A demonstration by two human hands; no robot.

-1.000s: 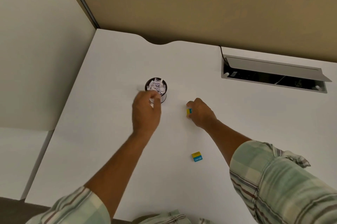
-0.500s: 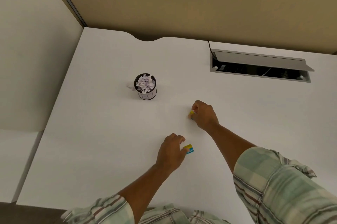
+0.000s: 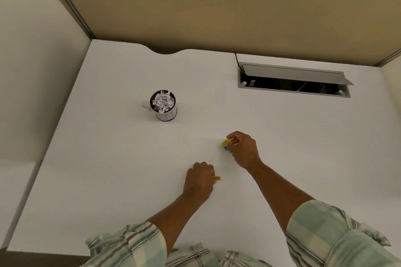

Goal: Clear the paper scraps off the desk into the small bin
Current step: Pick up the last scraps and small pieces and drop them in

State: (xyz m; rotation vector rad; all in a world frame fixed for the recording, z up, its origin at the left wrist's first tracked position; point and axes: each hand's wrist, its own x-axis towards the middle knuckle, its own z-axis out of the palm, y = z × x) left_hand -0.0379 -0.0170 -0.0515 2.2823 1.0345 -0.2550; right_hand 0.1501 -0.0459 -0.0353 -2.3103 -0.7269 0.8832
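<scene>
On the white desk (image 3: 108, 179), the small bin (image 3: 163, 106) is standing upright toward the far left corner, heaped with crumpled white paper (image 3: 162, 101), and one white scrap (image 3: 145, 106) is lying on the desktop just beside the bin's left side. The left hand (image 3: 199, 182) is resting near the middle of the desk, toward the near edge, its fingers curled together and pinching a yellow scrap (image 3: 216, 178) that is poking out to its right. The right hand (image 3: 243, 149) is sitting a little farther from the near edge, fingers closed on a yellow and blue scrap (image 3: 225, 144) at its left side. An open cable tray (image 3: 293, 86) is lying along the far right edge.
</scene>
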